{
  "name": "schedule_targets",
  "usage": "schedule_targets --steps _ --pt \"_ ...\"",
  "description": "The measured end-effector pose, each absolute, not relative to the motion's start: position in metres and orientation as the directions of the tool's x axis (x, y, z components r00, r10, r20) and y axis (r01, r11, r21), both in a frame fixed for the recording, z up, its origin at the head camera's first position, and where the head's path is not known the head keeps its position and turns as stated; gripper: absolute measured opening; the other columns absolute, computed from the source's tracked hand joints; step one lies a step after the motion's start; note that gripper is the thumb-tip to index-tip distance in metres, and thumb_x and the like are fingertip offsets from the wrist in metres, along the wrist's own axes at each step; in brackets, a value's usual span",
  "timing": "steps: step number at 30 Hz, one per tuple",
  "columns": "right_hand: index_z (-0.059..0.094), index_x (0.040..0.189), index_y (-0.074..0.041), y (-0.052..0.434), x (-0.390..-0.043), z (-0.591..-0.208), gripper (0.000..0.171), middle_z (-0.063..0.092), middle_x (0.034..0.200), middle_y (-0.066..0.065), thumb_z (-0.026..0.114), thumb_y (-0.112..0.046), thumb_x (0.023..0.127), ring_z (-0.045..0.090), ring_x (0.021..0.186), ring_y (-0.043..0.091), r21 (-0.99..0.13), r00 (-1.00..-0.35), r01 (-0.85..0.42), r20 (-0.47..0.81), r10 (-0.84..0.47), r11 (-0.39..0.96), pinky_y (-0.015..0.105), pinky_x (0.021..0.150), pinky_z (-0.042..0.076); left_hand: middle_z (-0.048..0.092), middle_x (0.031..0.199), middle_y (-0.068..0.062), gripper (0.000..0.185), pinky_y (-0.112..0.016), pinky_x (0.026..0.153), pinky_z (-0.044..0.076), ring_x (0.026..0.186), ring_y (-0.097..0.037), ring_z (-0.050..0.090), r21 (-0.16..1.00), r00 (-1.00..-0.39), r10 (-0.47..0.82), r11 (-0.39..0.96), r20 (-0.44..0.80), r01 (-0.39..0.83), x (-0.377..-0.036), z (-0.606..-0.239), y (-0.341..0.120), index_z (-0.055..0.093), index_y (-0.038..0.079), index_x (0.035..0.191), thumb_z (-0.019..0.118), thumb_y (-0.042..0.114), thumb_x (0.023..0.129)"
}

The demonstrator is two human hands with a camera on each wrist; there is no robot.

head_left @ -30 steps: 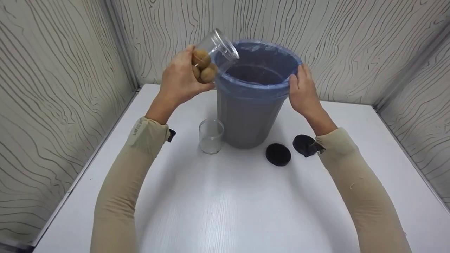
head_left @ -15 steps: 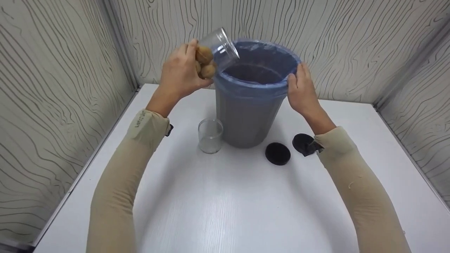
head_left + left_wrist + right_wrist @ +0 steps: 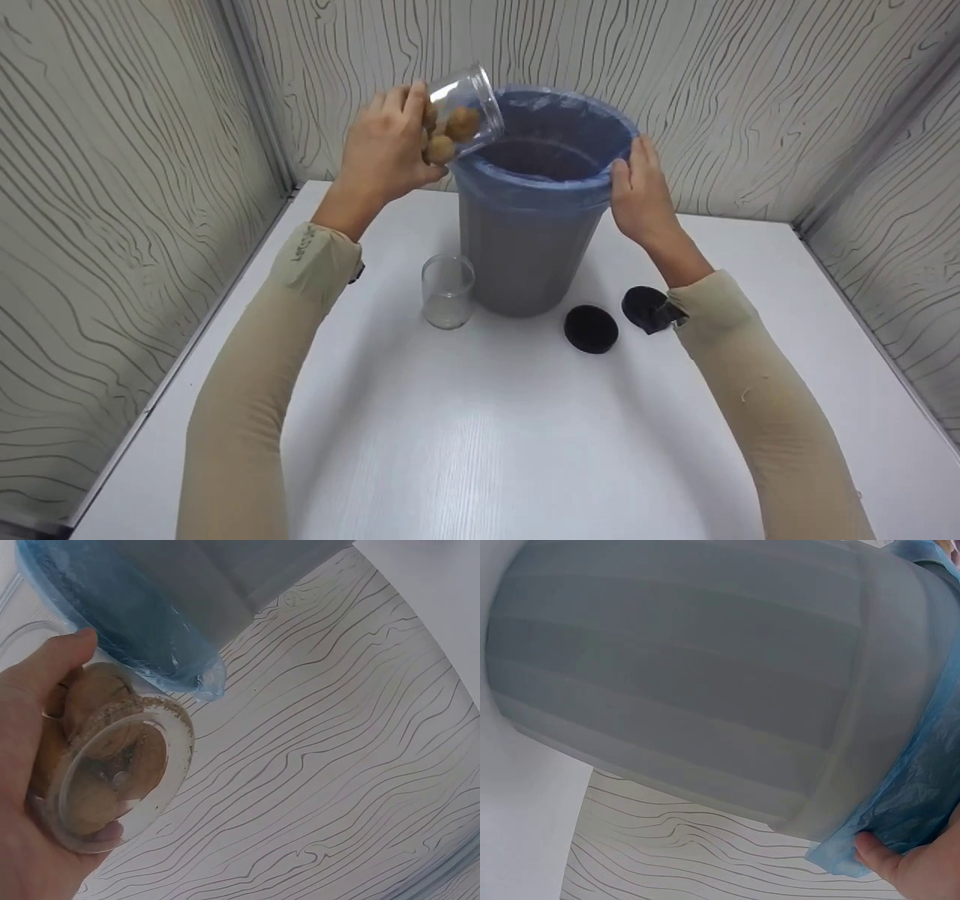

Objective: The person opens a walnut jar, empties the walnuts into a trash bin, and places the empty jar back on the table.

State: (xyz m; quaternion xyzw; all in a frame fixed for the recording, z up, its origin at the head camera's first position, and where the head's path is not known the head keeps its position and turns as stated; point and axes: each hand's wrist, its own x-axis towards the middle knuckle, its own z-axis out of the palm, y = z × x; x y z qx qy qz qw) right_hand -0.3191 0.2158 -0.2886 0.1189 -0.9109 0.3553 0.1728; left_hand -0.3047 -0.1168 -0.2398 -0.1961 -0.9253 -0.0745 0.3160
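My left hand point(image 3: 381, 150) grips a clear jar point(image 3: 452, 86) by its base end, tipped with its mouth at the left rim of a grey trash can point(image 3: 525, 251). Several brown walnuts point(image 3: 463, 122) lie inside the jar, one near its mouth. In the left wrist view the jar's round bottom point(image 3: 172, 757) faces the camera, with walnuts behind it. A blue bag point(image 3: 536, 196) lines the can and folds over its rim. On the can's right side, my right hand point(image 3: 643, 193) holds the bagged rim; the right wrist view shows its thumb point(image 3: 876, 855) against the blue plastic.
An empty clear jar point(image 3: 448, 294) stands upright on the white table point(image 3: 465, 427), left of the can's base. Two black round lids point(image 3: 591, 329) lie to the can's right, the farther one partly behind the right cuff. Patterned panels point(image 3: 420, 37) enclose the table's back and sides.
The held jar has tilted further mouth-down. A walnut has slid from the base toward the jar's mouth. My right hand stays on the can's rim.
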Motion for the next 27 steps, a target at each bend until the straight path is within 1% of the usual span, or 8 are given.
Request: schedule_targets --steps 5,12,19,27 --pt "0.01 0.146 0.011 0.216 -0.32 -0.29 0.06 0.004 0.154 0.025 0.022 -0.027 0.101 0.002 0.142 0.029 -0.6 -0.908 -0.345 0.409 -0.093 0.722 0.034 0.114 0.003 0.049 0.127 -0.022 0.087 -0.045 0.096 0.041 0.114 -0.037 0.049 -0.036 -0.719 0.341 0.914 0.606 0.403 -0.308 -0.237 -0.116 0.036 -0.002 0.136 0.077 0.04 0.071" --pt "0.011 0.145 0.012 0.216 -0.321 -0.29 0.06 0.006 0.153 0.026 0.022 -0.027 0.101 0.003 0.142 0.03 -0.589 -0.904 -0.347 0.418 -0.092 0.729 0.035 0.114 0.003 0.046 0.13 -0.022 0.09 -0.045 0.1 0.038 0.119 -0.037 0.046 -0.082 -0.748 0.341 0.929 0.569 0.361 -0.31 -0.234 -0.115 0.032 0.0 0.139 0.079 0.038 0.072" --pt "0.01 0.145 0.012 0.214 -0.321 -0.29 0.059 0.005 0.153 0.026 0.021 -0.026 0.101 0.004 0.142 0.031 -0.598 -0.901 -0.36 0.421 -0.101 0.716 0.035 0.114 0.004 0.048 0.128 -0.023 0.09 -0.047 0.099 0.038 0.119 -0.038 0.047 -0.135 -0.727 0.368 0.923 0.579 0.36 -0.311 -0.23 -0.114 0.035 -0.001 0.138 0.081 0.036 0.071" --pt "0.011 0.145 0.012 0.211 -0.322 -0.291 0.059 0.006 0.153 0.025 0.022 -0.025 0.101 0.005 0.142 0.03 -0.604 -0.901 -0.36 0.423 -0.097 0.711 0.035 0.114 0.005 0.047 0.13 -0.024 0.085 -0.046 0.102 0.036 0.121 -0.039 0.044 -0.227 -0.727 0.399 0.917 0.559 0.329 -0.313 -0.227 -0.114 0.034 0.0 0.139 0.079 0.032 0.074"
